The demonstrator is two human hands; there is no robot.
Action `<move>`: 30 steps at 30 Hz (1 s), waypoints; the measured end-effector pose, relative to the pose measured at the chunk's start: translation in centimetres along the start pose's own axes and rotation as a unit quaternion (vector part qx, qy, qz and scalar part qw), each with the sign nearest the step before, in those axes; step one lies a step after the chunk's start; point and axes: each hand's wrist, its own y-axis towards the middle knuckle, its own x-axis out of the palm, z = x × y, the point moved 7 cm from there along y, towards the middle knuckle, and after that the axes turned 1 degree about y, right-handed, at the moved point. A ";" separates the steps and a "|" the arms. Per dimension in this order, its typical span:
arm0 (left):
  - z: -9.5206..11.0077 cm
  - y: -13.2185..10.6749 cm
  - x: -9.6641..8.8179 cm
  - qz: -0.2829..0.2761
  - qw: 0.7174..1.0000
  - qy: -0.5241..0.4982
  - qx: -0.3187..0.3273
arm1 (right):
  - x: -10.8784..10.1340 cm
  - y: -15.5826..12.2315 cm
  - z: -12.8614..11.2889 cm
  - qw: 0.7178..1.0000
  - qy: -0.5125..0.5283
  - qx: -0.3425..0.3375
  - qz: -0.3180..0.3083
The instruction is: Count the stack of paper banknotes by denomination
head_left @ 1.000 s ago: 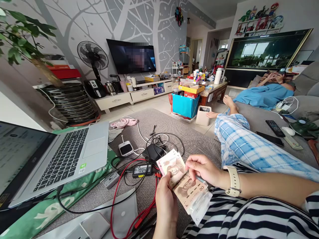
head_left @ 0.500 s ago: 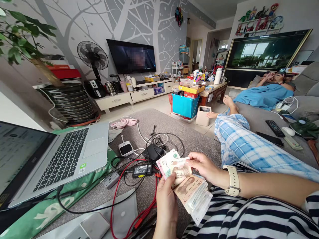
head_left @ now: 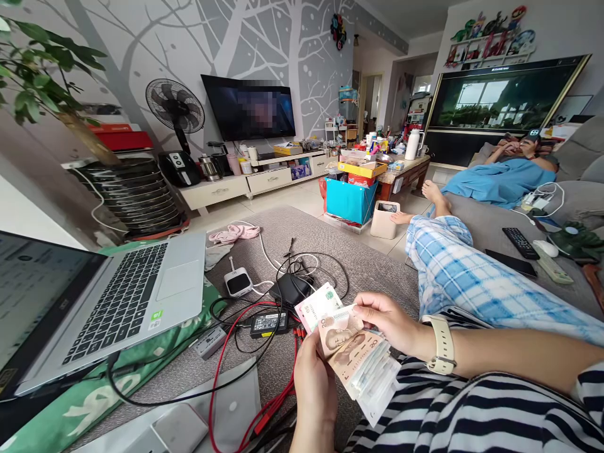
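Observation:
A fanned stack of banknotes (head_left: 356, 358) rests in my left hand (head_left: 315, 377), whose fingers are closed round its lower left side. The brown notes in front show the number 20 and a printed portrait. Behind them, at the upper left, a pinkish-green note (head_left: 317, 305) marked 50 sticks out. My right hand (head_left: 389, 319), with a cream watch on its wrist, pinches the upper right corner of a brown 20 banknote (head_left: 342, 330). That note is bent over the others. The fingers under the stack are hidden.
Left of my hands lie tangled cables, a black power adapter (head_left: 268, 323) and a small white device (head_left: 238, 281) on the grey sofa (head_left: 302, 233). An open laptop (head_left: 127, 302) sits on a green cloth. Another person lies under a blue blanket (head_left: 495, 179) at the far right.
The brown 20 note in my right hand has curved down and left over the stack. My left thumb has shifted off the front of the notes.

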 end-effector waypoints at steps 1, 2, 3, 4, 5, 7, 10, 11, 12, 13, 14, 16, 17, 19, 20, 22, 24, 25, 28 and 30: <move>0.1 0.0 0.0 0.002 1.000 0.002 0.002 | 0.0 0.0 0.0 1.000 0.002 0.001 0.000; 0.1 -0.1 0.0 0.003 1.000 0.004 0.005 | 0.0 0.0 0.0 1.000 0.003 0.003 0.002; 0.2 -0.1 0.0 0.002 1.000 0.006 0.005 | 0.0 0.0 0.1 1.000 0.003 0.005 0.005; 0.2 -0.1 0.1 0.001 1.000 0.008 0.004 | -0.1 0.0 0.2 1.000 0.001 0.005 0.006; 0.1 -0.2 0.1 -0.002 1.000 0.008 0.004 | -0.1 0.0 0.2 1.000 0.000 0.005 0.007; 0.1 -0.3 0.1 -0.007 1.000 0.007 0.003 | 0.0 0.0 0.2 1.000 -0.001 0.007 0.006; 0.1 -0.3 0.2 -0.011 1.000 0.007 0.002 | 0.1 -0.1 0.2 1.000 0.005 0.012 0.006; 0.1 -0.3 0.3 -0.012 1.000 0.007 0.001 | 0.1 -0.1 0.2 1.000 0.009 0.014 0.006; 0.1 -0.3 0.3 -0.012 1.000 0.007 0.000 | 0.1 -0.1 0.2 1.000 0.012 0.017 0.006; 0.2 -0.3 0.4 -0.011 1.000 0.007 0.001 | 0.1 -0.1 0.1 1.000 0.015 0.017 0.007; 0.2 -0.3 0.4 -0.011 1.000 0.006 0.002 | 0.1 -0.1 0.1 1.000 0.017 0.017 0.007; 0.3 -0.3 0.5 -0.013 1.000 0.007 0.005 | 0.1 -0.1 0.1 1.000 0.019 0.013 0.006; 0.3 -0.3 0.5 -0.013 1.000 0.007 0.007 | 0.2 -0.1 0.1 1.000 0.020 0.012 0.005; 0.3 -0.2 0.4 -0.012 1.000 0.010 0.008 | 0.2 -0.1 0.1 1.000 0.023 0.010 0.005; 0.3 -0.2 0.3 -0.011 1.000 0.011 0.009 | 0.2 -0.1 0.1 1.000 0.025 0.010 0.006; 0.3 -0.1 0.1 -0.009 1.000 0.011 0.010 | 0.1 -0.1 0.1 0.999 0.030 0.012 0.010; 0.2 0.0 0.0 -0.004 1.000 0.012 0.010 | 0.1 -0.1 0.1 0.999 0.033 0.014 0.015; 0.2 0.0 -0.1 0.000 1.000 0.011 0.009 | 0.1 -0.2 0.2 0.999 0.033 0.015 0.017; 0.1 0.0 -0.1 0.013 1.000 0.010 0.005 | 0.1 -0.2 0.2 0.999 0.034 0.017 0.019; 0.1 -0.1 0.0 0.014 1.000 0.006 0.001 | 0.1 -0.1 0.2 0.999 0.036 0.016 0.018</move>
